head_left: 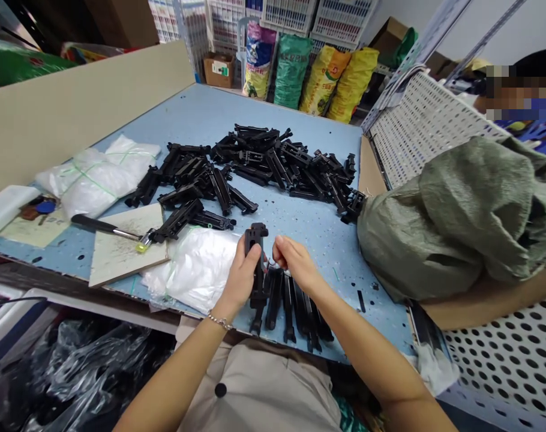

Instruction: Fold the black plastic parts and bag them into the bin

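My left hand (242, 277) is wrapped round a long black plastic part (256, 240), holding it upright near the table's front edge. My right hand (293, 261) is pinched beside the part's upper half, fingertips closed on something too small to make out. Under both hands a row of several similar black parts (295, 309) lies side by side at the blue table (201, 114) edge. A big loose heap of the same black parts (264, 165) spreads across the middle of the table.
A clear bag of white pieces (196, 267) lies left of my hands, more white bags (95, 177) farther left. A black-handled tool (106, 228) rests on a beige tile (124, 246). A grey-green sack (457, 210) sits right; a cardboard wall (75, 102) runs along the left.
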A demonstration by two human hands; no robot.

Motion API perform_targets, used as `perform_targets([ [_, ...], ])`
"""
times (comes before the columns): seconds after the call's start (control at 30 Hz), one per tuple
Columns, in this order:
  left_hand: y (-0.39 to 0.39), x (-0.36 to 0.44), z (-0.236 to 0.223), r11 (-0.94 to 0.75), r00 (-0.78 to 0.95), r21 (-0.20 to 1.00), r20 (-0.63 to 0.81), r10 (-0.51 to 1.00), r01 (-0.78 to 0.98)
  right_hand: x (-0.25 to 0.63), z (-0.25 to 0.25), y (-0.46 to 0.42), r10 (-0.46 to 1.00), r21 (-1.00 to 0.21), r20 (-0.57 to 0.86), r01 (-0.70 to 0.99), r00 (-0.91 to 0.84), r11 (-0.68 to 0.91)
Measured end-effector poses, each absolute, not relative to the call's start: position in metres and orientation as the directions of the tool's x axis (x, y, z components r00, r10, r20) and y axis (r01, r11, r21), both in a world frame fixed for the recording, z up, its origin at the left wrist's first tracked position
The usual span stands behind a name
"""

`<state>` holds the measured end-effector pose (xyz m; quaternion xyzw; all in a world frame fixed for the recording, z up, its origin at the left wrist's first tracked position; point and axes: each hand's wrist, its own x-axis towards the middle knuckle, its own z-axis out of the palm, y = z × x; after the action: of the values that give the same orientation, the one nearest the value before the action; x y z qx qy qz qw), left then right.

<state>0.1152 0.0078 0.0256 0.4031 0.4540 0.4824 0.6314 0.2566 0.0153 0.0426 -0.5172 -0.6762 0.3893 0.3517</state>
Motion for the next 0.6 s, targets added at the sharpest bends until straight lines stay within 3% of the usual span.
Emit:
perform_targets([
  [0.07,0.012,0.108,0.027,0.247,0.115,0.938,-0.225,0.967,-0.242,0.252,0.036,-0.004,0.916,-0.761,0.192,0.535,-0.353,0.366],
  [0.13,0.014,0.105,0.028,0.289,0.141,0.928,-0.261,0.955,-0.236,0.248,0.029,-0.023,0.819,-0.512,0.318,0.641,-0.477,0.572],
  [0.2,0.013,0.105,0.027,0.312,0.163,0.925,-0.281,0.946,-0.216,0.246,0.023,-0.035,0.753,-0.322,0.379,0.686,-0.539,0.653],
  [0.23,0.013,0.104,0.024,0.300,0.147,0.933,-0.274,0.950,-0.198,0.245,0.021,-0.037,0.739,-0.284,0.378,0.690,-0.558,0.666],
  [0.3,0.012,0.099,0.015,0.223,0.051,0.966,-0.218,0.975,-0.128,0.247,0.021,-0.032,0.739,-0.299,0.312,0.677,-0.597,0.673],
  [0.4,0.008,0.088,-0.010,0.152,-0.025,0.987,-0.151,0.988,0.050,0.250,0.026,0.003,0.797,-0.427,0.198,0.682,-0.570,0.593],
  [0.5,-0.003,0.089,-0.034,0.120,0.050,0.972,-0.132,0.990,0.203,0.243,0.022,0.061,0.930,-0.499,0.197,0.785,-0.309,0.366],
  [0.6,-0.016,0.105,-0.047,-0.007,0.074,0.957,-0.015,0.997,0.291,0.226,0.012,0.120,0.988,-0.579,0.139,0.805,-0.060,0.131],
])
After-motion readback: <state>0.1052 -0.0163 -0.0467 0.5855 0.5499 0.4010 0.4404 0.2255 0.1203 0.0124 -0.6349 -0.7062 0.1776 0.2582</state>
